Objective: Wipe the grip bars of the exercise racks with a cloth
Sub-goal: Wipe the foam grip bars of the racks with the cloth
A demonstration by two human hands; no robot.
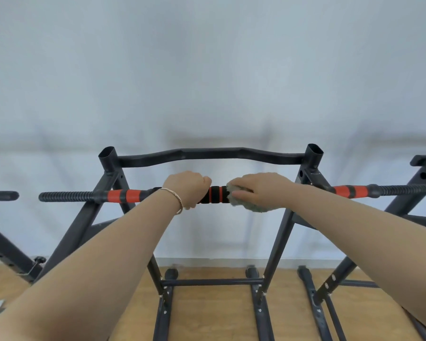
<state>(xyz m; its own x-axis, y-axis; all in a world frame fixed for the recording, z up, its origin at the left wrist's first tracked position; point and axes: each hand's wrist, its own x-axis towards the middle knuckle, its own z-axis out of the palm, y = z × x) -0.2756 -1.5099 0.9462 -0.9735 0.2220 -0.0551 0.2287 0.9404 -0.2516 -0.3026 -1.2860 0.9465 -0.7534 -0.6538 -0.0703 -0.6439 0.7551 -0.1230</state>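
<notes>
At the centre of the frame the grip bar (217, 194) ran level from left to right, padded in black and orange, with ribbed black ends jutting past the rack (278, 242) uprights on both sides. The left hand (186, 187), a thin bracelet (175, 196) at its wrist, was curled round the bar just left of centre. The right hand (258, 189) was clamped over a pale green cloth (233, 199) wrapped on the bar just right of centre. Only a short banded stretch of bar showed between the two hands. Beyond them a bent black crossbar (212, 153) joined the two open tube tops, apart from the knuckles. Neighbouring frames stood at the left edge (3, 252) and right edge (423, 178); the left one's bar end stopped near the ribbed tip, with a gap. A pale wall (207, 70) filled the upper frame, and a wooden floor (207, 303) the bottom.
</notes>
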